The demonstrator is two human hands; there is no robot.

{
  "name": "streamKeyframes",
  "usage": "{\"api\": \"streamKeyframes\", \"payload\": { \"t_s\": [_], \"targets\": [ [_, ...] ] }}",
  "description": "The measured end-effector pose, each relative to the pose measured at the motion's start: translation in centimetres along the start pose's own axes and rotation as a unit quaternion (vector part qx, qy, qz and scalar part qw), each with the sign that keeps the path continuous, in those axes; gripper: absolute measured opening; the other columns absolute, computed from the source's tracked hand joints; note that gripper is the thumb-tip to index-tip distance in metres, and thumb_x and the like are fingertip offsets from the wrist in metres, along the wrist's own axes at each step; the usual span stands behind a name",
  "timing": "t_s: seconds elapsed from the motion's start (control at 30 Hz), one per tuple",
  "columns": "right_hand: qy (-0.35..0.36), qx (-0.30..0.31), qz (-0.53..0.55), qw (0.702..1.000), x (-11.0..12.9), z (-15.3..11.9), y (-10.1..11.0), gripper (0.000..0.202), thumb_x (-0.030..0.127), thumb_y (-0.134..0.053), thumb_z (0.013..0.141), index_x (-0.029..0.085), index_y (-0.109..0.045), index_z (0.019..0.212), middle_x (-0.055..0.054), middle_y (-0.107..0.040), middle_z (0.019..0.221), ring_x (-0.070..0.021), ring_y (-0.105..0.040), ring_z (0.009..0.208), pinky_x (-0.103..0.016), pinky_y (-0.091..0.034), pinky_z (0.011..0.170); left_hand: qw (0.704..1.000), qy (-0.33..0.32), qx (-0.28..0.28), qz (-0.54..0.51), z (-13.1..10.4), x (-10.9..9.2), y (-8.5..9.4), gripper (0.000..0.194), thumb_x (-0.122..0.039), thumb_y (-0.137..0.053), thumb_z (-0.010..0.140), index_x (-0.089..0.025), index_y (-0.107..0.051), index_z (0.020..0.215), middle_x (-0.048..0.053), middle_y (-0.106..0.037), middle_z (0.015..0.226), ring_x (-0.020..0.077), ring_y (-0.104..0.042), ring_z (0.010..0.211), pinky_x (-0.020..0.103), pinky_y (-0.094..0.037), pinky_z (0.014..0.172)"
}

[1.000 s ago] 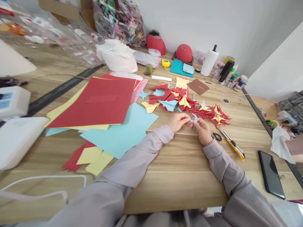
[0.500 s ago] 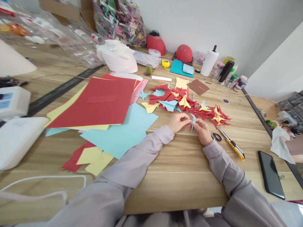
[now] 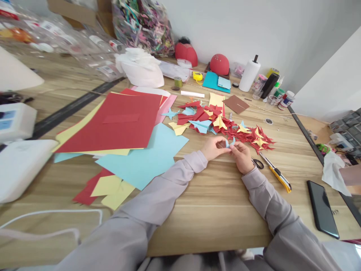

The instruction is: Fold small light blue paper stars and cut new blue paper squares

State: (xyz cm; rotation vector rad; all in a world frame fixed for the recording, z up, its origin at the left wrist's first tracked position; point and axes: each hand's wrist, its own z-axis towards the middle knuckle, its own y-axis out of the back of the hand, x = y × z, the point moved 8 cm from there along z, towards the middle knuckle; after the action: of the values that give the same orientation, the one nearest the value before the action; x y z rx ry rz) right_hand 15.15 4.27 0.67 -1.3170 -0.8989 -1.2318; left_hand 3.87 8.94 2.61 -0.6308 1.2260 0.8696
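Note:
Between my two hands is a small folded piece of light blue paper (image 3: 232, 142) with pointed tips sticking up. My left hand (image 3: 214, 148) pinches its left side, and my right hand (image 3: 241, 155) grips it from the right; my fingertips cover its lower part. Just beyond my hands lies a pile of folded red paper pieces (image 3: 232, 131), mixed with yellow and blue ones such as a blue folded piece (image 3: 200, 125). Beside my right wrist are scissors (image 3: 258, 163), partly hidden, and a yellow utility knife (image 3: 279, 175) with its blade showing.
Red paper sheets (image 3: 113, 126) and light blue sheets (image 3: 138, 162) lie to the left, with yellow scraps (image 3: 115, 190) nearer me. A black phone (image 3: 323, 209) rests at the right. Along the back stand a white roll (image 3: 249, 75) and small bottles. Another person's hand (image 3: 351, 176) shows at the right edge.
The blue folded paper has turned in my fingers: its tips now point upward and spread apart, where it stood as one upright curved strip. Both hands stay in nearly the same place.

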Motion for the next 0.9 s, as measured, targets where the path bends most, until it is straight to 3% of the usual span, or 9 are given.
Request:
{"api": "streamKeyframes", "payload": {
  "t_s": [0.33, 0.53, 0.8, 0.9],
  "targets": [
    [0.039, 0.04, -0.085, 0.995, 1.3, -0.4, -0.7, 0.018, 0.036, -0.069, 0.072, 0.019, -0.065, 0.077, -0.001, -0.066, 0.07, -0.0136, -0.058, 0.066, -0.029, -0.047, 0.068, 0.998, -0.042, -0.018, 0.038, 0.2, -0.3, 0.9, 0.017, -0.028, -0.07, 0.064, -0.012, -0.066, 0.07, 0.003, -0.064, 0.068, 0.0137, -0.058, 0.064, 0.025, -0.046, 0.061],
    [0.052, 0.031, -0.119, 0.991, 1.5, -0.4, -0.6, 0.019, 0.037, -0.067, 0.074, 0.019, -0.062, 0.072, -0.001, -0.064, 0.067, -0.0139, -0.057, 0.065, -0.029, -0.046, 0.066, 0.998, -0.016, 0.002, 0.059, 0.0, 0.0, 0.4, 0.018, -0.028, -0.066, 0.068, -0.011, -0.066, 0.075, 0.004, -0.065, 0.069, 0.0134, -0.057, 0.063, 0.024, -0.046, 0.059],
    [0.043, 0.04, -0.107, 0.993, 1.3, -0.5, -0.6, 0.018, 0.036, -0.067, 0.074, 0.02, -0.062, 0.071, 0.0, -0.063, 0.066, -0.0135, -0.055, 0.064, -0.028, -0.045, 0.066, 0.993, -0.067, 0.012, 0.1, 0.0, -1.0, 0.3, 0.016, -0.026, -0.064, 0.069, -0.013, -0.06, 0.061, 0.001, -0.058, 0.061, 0.0108, -0.05, 0.057, 0.023, -0.04, 0.055],
    [0.046, 0.051, -0.105, 0.992, 1.2, -0.4, -0.8, 0.018, 0.037, -0.065, 0.076, 0.02, -0.061, 0.073, 0.001, -0.062, 0.067, -0.0132, -0.055, 0.064, -0.028, -0.044, 0.065, 0.994, -0.054, 0.027, 0.091, 0.0, -0.8, 0.2, 0.015, -0.025, -0.064, 0.068, -0.012, -0.06, 0.061, 0.001, -0.057, 0.06, 0.0103, -0.05, 0.055, 0.022, -0.039, 0.052]
  ]
}}
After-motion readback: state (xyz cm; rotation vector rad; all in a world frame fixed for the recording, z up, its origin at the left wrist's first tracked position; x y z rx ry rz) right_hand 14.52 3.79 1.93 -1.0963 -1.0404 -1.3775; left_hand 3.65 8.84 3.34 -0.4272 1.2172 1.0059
